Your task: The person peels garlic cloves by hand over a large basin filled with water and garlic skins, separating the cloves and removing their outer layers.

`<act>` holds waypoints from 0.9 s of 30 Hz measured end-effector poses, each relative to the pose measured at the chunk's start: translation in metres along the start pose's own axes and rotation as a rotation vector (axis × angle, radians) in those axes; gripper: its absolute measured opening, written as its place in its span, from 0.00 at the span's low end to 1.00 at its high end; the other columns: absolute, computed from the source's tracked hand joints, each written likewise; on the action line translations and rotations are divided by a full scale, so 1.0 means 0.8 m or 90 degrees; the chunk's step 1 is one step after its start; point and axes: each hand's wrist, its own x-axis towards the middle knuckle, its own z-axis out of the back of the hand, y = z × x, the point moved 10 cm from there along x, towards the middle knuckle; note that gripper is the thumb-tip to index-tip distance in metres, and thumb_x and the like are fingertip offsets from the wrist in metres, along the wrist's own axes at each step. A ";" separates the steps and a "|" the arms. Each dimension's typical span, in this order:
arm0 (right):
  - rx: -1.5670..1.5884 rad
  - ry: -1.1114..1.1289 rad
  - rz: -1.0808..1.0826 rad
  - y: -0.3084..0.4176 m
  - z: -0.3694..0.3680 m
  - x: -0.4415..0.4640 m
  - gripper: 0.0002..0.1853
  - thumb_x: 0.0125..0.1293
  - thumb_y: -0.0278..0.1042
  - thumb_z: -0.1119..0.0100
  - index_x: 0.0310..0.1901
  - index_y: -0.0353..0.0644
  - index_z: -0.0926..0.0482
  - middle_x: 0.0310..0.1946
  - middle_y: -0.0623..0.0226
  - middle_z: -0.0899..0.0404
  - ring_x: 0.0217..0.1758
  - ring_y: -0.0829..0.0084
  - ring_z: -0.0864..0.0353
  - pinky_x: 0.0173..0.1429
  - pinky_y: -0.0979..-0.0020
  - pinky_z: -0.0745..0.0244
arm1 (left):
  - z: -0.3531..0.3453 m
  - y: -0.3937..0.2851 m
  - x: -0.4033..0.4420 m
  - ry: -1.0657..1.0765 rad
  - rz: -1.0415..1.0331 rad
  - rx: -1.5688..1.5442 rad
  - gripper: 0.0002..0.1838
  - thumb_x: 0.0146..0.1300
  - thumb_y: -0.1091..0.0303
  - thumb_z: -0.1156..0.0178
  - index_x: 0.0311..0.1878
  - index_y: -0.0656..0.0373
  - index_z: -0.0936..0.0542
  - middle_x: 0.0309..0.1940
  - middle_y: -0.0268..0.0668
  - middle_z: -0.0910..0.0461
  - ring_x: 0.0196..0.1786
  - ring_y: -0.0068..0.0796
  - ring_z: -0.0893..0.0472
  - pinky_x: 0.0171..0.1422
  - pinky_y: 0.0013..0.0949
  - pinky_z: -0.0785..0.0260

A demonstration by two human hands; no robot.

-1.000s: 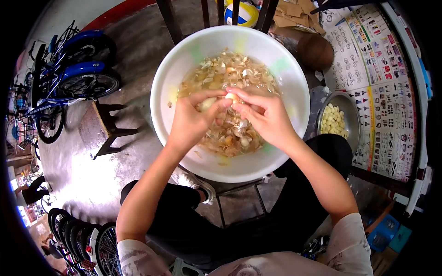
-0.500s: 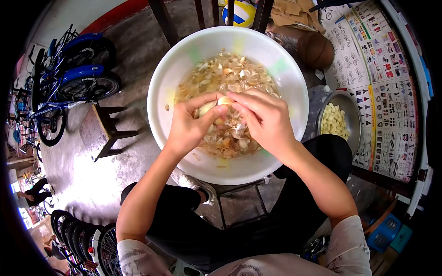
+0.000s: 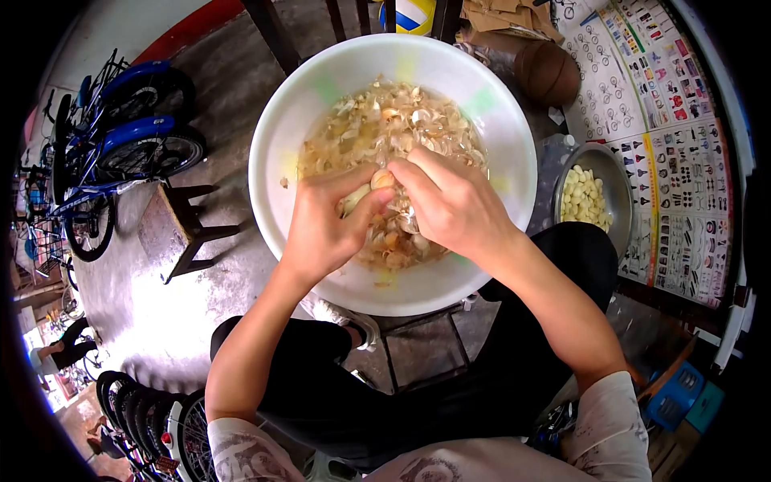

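Right fingers (image 3: 414, 181) curled further in, grip hidden | left fingers (image 3: 371, 203) pinch clove (image 3: 382, 178) | basin (image 3: 268, 210): husks (image 3: 391, 104), water (image 3: 347, 146) | bowl (image 3: 618, 189): peeled cloves (image 3: 583, 198)

garlic (image 3: 381, 178) partly hidden by my left grip (image 3: 331, 221), ball (image 3: 411, 16) cut off at the top, poster print (image 3: 679, 173) too small to read, bowl (image 3: 617, 189) partly behind my knee (image 3: 574, 261)

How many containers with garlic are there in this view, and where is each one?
2: the white basin in the middle, and the metal bowl to its right. Others may be hidden.
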 end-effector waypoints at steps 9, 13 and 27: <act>0.140 -0.052 -0.061 -0.021 -0.007 0.001 0.06 0.61 0.20 0.44 0.40 0.33 0.24 0.33 0.60 0.23 0.29 0.66 0.18 0.31 0.68 0.21 | -0.017 0.003 -0.006 0.095 0.074 -0.146 0.12 0.63 0.72 0.35 0.48 0.66 0.16 0.31 0.41 0.15 0.30 0.23 0.21 0.39 0.30 0.27; 0.652 0.012 -0.406 -0.062 -0.037 -0.016 0.06 0.68 0.22 0.45 0.43 0.32 0.20 0.34 0.64 0.17 0.26 0.77 0.21 0.29 0.76 0.26 | -0.018 0.022 -0.011 0.107 0.222 -0.332 0.12 0.68 0.70 0.38 0.50 0.65 0.16 0.29 0.35 0.17 0.31 0.19 0.22 0.39 0.27 0.27; 0.847 0.002 -0.633 -0.066 -0.060 -0.050 0.10 0.66 0.27 0.37 0.47 0.36 0.17 0.36 0.68 0.17 0.28 0.84 0.24 0.31 0.83 0.31 | -0.008 0.004 0.002 0.077 0.076 -0.088 0.09 0.64 0.72 0.37 0.46 0.66 0.17 0.27 0.39 0.17 0.30 0.22 0.21 0.39 0.29 0.28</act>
